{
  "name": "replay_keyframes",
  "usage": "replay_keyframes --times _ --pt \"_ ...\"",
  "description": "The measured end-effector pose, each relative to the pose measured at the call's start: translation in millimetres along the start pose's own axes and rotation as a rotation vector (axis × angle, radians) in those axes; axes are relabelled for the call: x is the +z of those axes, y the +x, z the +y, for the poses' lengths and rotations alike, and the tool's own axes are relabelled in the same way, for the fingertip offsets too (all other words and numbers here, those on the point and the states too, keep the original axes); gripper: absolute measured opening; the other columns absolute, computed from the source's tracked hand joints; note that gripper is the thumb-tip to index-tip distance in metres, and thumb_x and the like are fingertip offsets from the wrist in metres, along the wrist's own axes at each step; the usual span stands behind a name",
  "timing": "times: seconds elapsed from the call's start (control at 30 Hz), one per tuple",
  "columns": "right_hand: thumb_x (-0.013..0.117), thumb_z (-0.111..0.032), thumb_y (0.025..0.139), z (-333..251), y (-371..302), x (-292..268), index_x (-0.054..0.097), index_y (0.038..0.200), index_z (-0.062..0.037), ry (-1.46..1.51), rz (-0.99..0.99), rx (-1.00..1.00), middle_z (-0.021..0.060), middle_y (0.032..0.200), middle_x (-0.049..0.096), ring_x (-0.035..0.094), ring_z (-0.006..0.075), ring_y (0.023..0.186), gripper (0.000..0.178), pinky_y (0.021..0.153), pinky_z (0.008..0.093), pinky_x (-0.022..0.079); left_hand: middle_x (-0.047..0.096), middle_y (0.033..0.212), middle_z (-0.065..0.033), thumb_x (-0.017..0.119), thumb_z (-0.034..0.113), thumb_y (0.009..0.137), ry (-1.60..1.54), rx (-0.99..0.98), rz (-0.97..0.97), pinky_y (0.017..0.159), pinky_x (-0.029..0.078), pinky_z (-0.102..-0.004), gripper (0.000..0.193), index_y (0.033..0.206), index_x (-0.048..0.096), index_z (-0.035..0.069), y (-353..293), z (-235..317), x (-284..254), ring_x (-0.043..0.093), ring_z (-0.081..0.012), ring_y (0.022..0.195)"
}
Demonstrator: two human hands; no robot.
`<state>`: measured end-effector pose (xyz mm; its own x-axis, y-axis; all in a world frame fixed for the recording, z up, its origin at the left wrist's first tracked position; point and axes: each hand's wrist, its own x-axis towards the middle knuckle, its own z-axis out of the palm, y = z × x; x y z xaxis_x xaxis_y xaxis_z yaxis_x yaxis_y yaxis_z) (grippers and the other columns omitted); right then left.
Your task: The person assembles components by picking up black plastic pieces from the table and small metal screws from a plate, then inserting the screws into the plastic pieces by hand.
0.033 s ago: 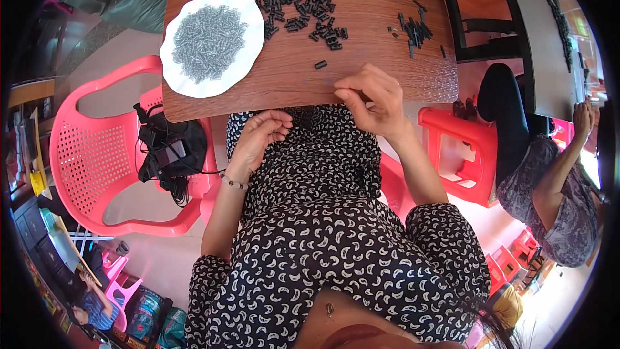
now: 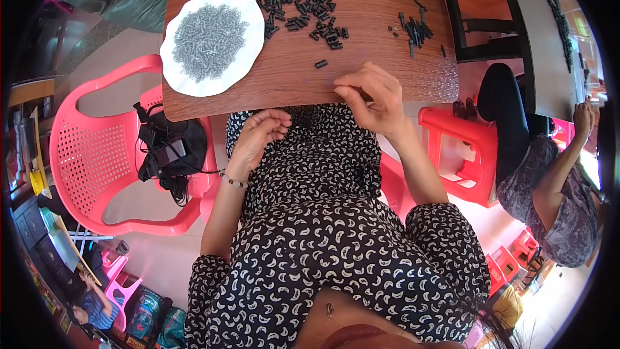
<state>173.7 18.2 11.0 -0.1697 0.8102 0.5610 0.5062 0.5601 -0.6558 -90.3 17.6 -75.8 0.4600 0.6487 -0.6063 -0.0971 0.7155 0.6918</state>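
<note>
My right hand (image 2: 374, 98) hovers over the near edge of the brown wooden table (image 2: 278, 81), thumb and forefinger pinched together. Whatever may be between those fingertips is too small to make out. Just off the same edge, above my lap, my left hand (image 2: 263, 134) is held with its fingers curled in toward the thumb; no object shows clearly in it. A single short black cylinder (image 2: 321, 64) lies on the table just beyond my right hand. Farther back is a loose pile of similar black pieces (image 2: 313, 6). A scalloped white plate (image 2: 253, 10) at the left bears a heap of small metal springs (image 2: 210, 42).
Thinner black pieces (image 2: 416, 31) lie scattered at the table's right. A pink plastic chair (image 2: 74, 148) with a black bag (image 2: 174, 148) on it stands at the left, and a red stool (image 2: 462, 155) at the right. Another person's arm (image 2: 558, 174) rests by a side table.
</note>
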Motion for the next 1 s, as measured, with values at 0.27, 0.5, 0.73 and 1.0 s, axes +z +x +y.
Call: replay_keyframes --times 0.27,0.5,0.73,1.0 --pt "0.071 -0.002 0.079 8.2 2.0 2.3 0.067 0.086 -0.001 -0.027 0.044 0.014 0.0073 0.071 0.063 0.054 0.0176 0.058 0.008 0.05 0.0284 0.041 0.067 0.093 -0.0027 0.046 0.007 0.093 0.225 0.019 -0.053 0.072 0.047 -0.0202 0.022 0.103 0.066 0.003 -2.1 9.0 11.1 0.057 -0.0067 0.078" --pt "0.069 -0.005 0.079 6.8 13.3 -1.6 0.066 0.092 -0.005 -0.132 -0.013 0.134 0.0092 0.081 0.063 0.057 0.0267 0.075 0.013 0.063 0.0344 0.048 0.066 0.095 -0.001 0.045 0.008 0.092 0.293 0.067 -0.311 0.077 0.045 -0.0202 0.024 0.105 0.064 0.002 -20.4 31.7 52.4 0.057 -0.006 0.085" --pt "0.071 -0.008 0.075 11.7 25.2 12.1 0.067 0.09 -0.0071 -0.363 -0.113 0.08 0.0075 0.088 0.059 0.054 0.0286 0.084 0.016 0.073 0.0373 0.047 0.064 0.093 -0.0019 0.05 0.012 0.095 0.17 0.104 -0.318 0.075 0.045 -0.021 0.02 0.106 0.064 0.001 -29.0 46.7 76.5 0.057 -0.0067 0.082" --pt "0.071 -0.005 0.072 -18.8 33.0 8.8 0.066 0.087 -0.0066 -0.138 -0.068 0.048 0.0075 0.087 0.061 0.056 0.0277 0.083 0.016 0.072 0.0367 0.048 0.067 0.102 -0.0084 0.052 0.021 0.099 -0.161 0.288 -0.044 0.078 0.05 -0.0236 0.034 0.125 0.055 -0.001 -32.7 62.1 88.4 0.062 -0.0103 0.085"
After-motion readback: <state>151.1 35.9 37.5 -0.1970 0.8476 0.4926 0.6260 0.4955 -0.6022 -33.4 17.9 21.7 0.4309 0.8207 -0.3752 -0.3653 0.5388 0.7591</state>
